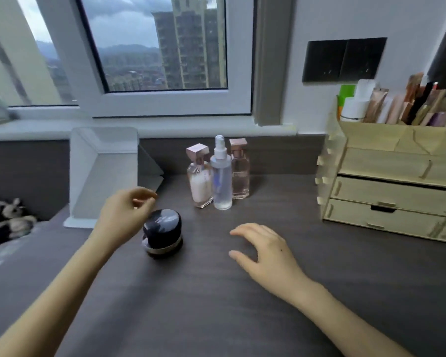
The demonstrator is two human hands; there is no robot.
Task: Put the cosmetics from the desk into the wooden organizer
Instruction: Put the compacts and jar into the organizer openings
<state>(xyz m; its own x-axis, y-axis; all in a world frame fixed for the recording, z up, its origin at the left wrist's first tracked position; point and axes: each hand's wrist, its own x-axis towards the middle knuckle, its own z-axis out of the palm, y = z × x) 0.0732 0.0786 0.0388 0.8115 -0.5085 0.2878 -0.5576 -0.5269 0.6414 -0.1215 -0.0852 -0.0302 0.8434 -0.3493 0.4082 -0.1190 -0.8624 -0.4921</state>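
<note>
Hovering left hand (125, 211), fingers curled empty, beside black jar (162, 231) | right hand (265, 249) fingers spread | labels unreadable

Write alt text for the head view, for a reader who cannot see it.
Two bare hands hover over a dark desk, the left hand beside a black jar, the right hand empty. Three bottles stand behind; a wooden organizer sits at right.
</note>
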